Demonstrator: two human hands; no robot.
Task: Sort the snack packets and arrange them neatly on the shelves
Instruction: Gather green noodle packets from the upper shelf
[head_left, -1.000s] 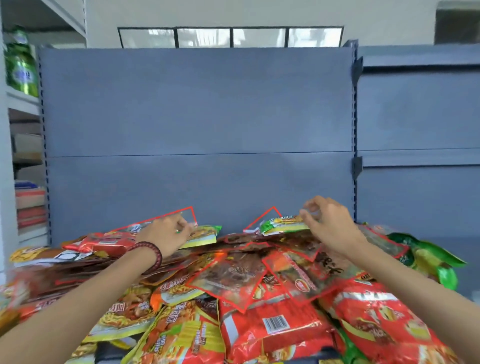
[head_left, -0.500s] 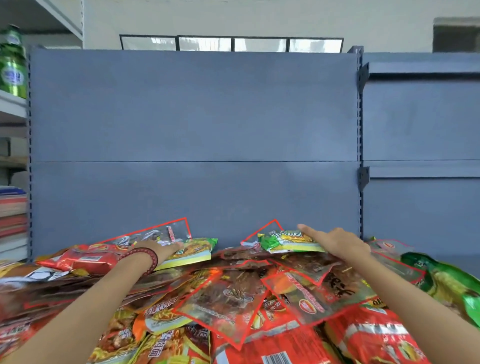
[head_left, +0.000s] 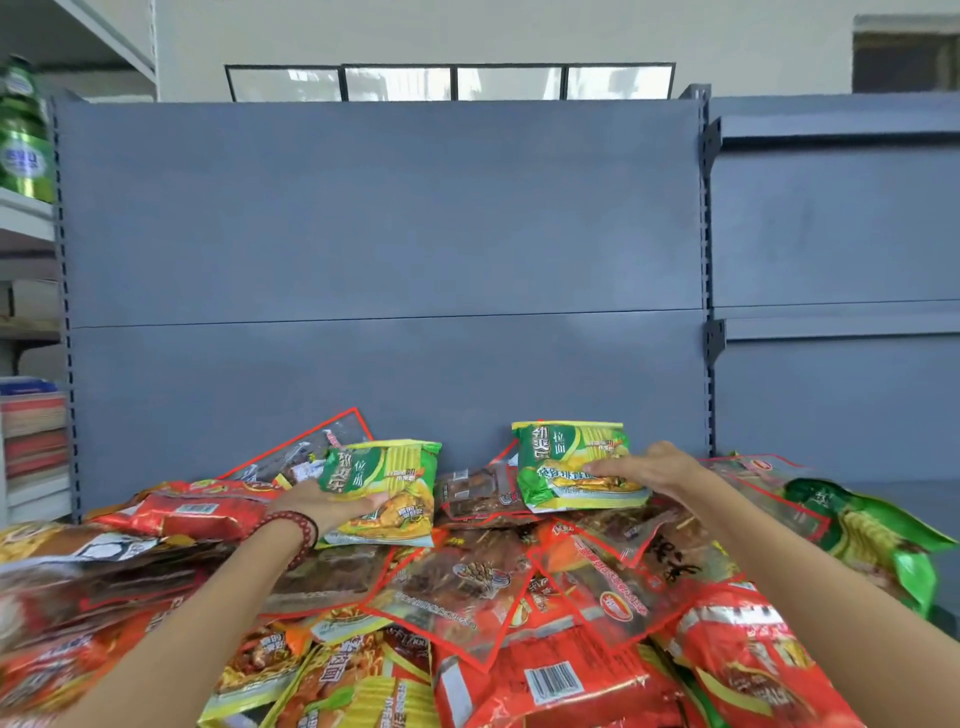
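A heap of snack packets (head_left: 488, 587), mostly red and orange, covers the shelf in front of me. My left hand (head_left: 327, 506) grips a green and yellow packet (head_left: 395, 478) by its lower left edge and holds it tilted up above the heap. My right hand (head_left: 649, 470) holds a second green and yellow packet (head_left: 566, 457) of the same kind from its right side, fingers laid across its front. This packet is also raised and faces me, just in front of the grey back panel (head_left: 384, 249).
More green packets (head_left: 857, 525) lie at the right end of the heap. A neighbouring grey shelf bay (head_left: 831, 234) stands to the right. Green bottles (head_left: 21, 140) and stacked goods (head_left: 34, 431) fill the white shelving on the left.
Both hands have lifted their green packets off the back of the heap and tipped them upright toward me. The view has dipped slightly closer to the pile.
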